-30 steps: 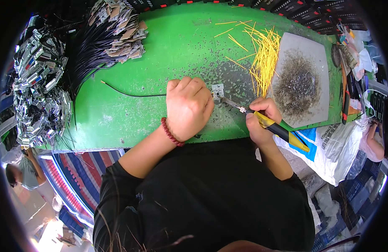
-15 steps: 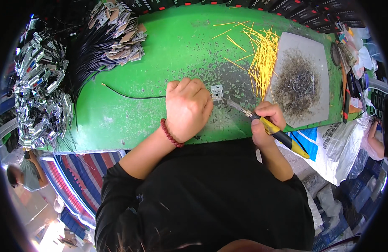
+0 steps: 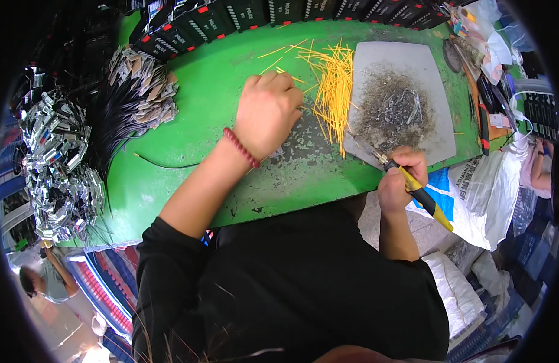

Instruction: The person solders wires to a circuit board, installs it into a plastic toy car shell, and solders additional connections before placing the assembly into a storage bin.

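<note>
My left hand (image 3: 268,112), with a red bead bracelet at the wrist, lies knuckles-up on the green table (image 3: 213,121), its fingers reaching toward a heap of thin yellow sticks (image 3: 334,91); whether it holds anything is hidden. A black wire (image 3: 167,163) trails left from under it. My right hand (image 3: 400,178) grips a soldering iron with a yellow and black handle (image 3: 421,196), its metal tip over the near corner of a grey mat (image 3: 406,97) covered in dark residue and solder bits.
A bundle of black wires with tan tags (image 3: 134,97) and a pile of shiny metal parts (image 3: 55,163) fill the left side. Black boxes (image 3: 261,12) line the far edge. Tools and clutter (image 3: 491,78) sit right; a white plastic bag (image 3: 485,187) hangs beside it.
My left hand slid farther up the table toward the yellow sticks. My right hand with the soldering iron moved right to the grey mat's near corner.
</note>
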`<action>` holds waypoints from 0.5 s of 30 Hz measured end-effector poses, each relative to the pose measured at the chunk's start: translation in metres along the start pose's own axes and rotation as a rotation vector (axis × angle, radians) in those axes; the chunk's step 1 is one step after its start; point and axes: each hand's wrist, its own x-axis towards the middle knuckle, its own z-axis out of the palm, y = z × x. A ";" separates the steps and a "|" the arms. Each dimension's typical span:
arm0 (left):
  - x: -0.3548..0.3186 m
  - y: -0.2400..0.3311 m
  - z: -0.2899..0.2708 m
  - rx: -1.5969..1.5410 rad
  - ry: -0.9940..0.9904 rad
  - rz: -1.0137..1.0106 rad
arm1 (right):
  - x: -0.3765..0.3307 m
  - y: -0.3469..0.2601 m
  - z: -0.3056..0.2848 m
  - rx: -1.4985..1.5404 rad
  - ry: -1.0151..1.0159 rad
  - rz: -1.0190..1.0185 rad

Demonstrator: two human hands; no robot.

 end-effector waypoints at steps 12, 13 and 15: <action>-0.008 -0.018 0.003 -0.166 0.039 -0.083 | -0.001 0.003 0.006 -0.004 -0.025 0.028; -0.005 -0.021 0.005 -0.160 0.047 -0.046 | -0.001 0.003 0.008 -0.001 -0.033 0.026; -0.001 -0.028 0.012 -0.181 0.006 -0.011 | 0.001 0.002 0.013 0.043 -0.025 0.016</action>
